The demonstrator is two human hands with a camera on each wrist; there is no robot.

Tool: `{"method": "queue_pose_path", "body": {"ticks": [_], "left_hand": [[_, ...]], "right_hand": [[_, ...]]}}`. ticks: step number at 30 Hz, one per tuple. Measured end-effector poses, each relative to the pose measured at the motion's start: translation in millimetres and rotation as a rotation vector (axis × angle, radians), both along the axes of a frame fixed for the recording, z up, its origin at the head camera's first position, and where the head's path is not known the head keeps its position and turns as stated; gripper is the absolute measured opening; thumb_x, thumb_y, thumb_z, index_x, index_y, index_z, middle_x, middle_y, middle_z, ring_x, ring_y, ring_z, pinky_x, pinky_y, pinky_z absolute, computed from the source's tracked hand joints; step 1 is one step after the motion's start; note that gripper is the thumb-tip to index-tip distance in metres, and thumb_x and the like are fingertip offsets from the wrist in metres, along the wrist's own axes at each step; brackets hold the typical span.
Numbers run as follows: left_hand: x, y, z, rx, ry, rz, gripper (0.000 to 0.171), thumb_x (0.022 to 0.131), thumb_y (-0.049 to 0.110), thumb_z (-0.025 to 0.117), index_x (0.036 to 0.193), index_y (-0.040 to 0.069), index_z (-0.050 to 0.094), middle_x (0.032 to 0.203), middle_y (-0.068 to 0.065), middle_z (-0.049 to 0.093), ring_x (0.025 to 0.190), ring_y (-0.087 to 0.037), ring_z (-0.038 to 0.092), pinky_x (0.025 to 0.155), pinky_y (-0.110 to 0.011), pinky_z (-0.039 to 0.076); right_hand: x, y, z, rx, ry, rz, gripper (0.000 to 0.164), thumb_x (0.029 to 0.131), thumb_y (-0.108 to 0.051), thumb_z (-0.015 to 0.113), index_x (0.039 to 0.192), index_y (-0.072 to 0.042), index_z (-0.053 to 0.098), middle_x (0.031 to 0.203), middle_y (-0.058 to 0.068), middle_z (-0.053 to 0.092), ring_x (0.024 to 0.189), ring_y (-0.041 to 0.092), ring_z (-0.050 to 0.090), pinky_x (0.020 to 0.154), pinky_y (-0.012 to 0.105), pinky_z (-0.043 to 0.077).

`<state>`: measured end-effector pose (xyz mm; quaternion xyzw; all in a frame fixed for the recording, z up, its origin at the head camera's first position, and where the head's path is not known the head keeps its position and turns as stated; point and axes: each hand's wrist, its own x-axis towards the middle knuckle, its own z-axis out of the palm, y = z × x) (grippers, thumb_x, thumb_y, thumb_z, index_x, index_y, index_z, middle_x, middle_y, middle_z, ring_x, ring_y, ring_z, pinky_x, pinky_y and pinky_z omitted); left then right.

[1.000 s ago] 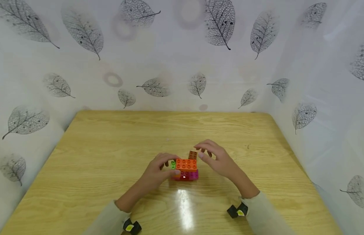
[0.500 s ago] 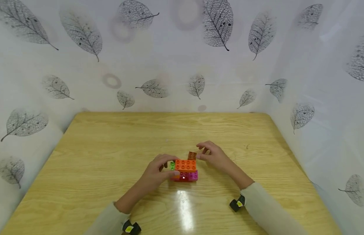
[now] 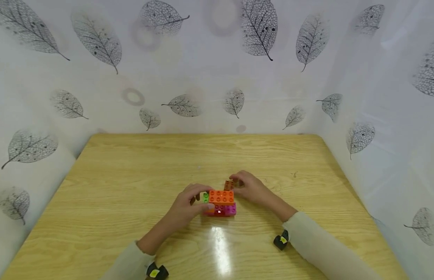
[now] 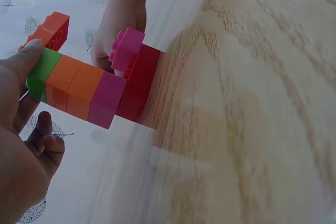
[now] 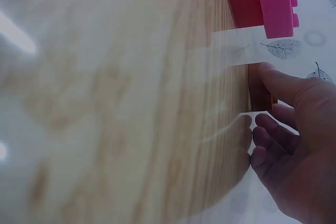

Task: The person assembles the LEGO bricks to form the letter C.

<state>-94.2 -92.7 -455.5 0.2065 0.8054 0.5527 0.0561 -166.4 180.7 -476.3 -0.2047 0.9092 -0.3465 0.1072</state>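
A stack of toy building bricks stands on the table, with an orange brick (image 3: 221,197) on top. In the left wrist view its column shows a green brick (image 4: 44,74), two orange ones and a purple brick (image 4: 106,99), beside a red brick (image 4: 139,82) and a pink brick (image 4: 127,50). My left hand (image 3: 189,204) pinches the stack's upper left end, its thumb at the green brick. Just behind the stack lies a small brown brick (image 3: 229,184). My right hand (image 3: 251,188) pinches it between thumb and fingers; the thumb (image 5: 283,82) covers part of it.
The wooden table (image 3: 150,163) reaches back to a pale leaf-printed curtain (image 3: 203,58), which also hangs at both sides. Black cameras are strapped to both wrists, one by the right sleeve (image 3: 308,237).
My right hand has moved left and closed its thumb and fingers around the brown brick. My left hand has stayed on the stack.
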Motion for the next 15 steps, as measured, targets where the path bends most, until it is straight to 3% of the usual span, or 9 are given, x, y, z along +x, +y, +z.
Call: {"method": "queue_pose_path", "body": {"ticks": [7,15], "left_hand": [[0.4,1.1,-1.6,0.003,0.009,0.013,0.035,0.089,0.039,0.077,0.122,0.039,0.066,0.116,0.015,0.064,0.086,-0.019,0.047,0.071,-0.028,0.041],[2.3,2.3,-1.9,0.003,0.026,0.032,0.036,0.088,0.036,0.078,0.123,0.034,0.066,0.117,0.012,0.064,0.089,-0.019,0.047,0.074,-0.029,0.041]], "right_hand": [[-0.6,-0.6,-0.9,0.031,0.019,-0.015,0.035,0.093,-0.023,0.075,0.124,-0.009,0.066,0.113,0.002,0.062,0.096,0.014,0.057,0.083,0.034,0.051],[5.5,4.5,4.4,-0.048,-0.053,-0.065,0.039,0.096,-0.028,0.071,0.131,-0.013,0.063,0.116,-0.001,0.065,0.101,0.016,0.061,0.085,0.036,0.052]]}}
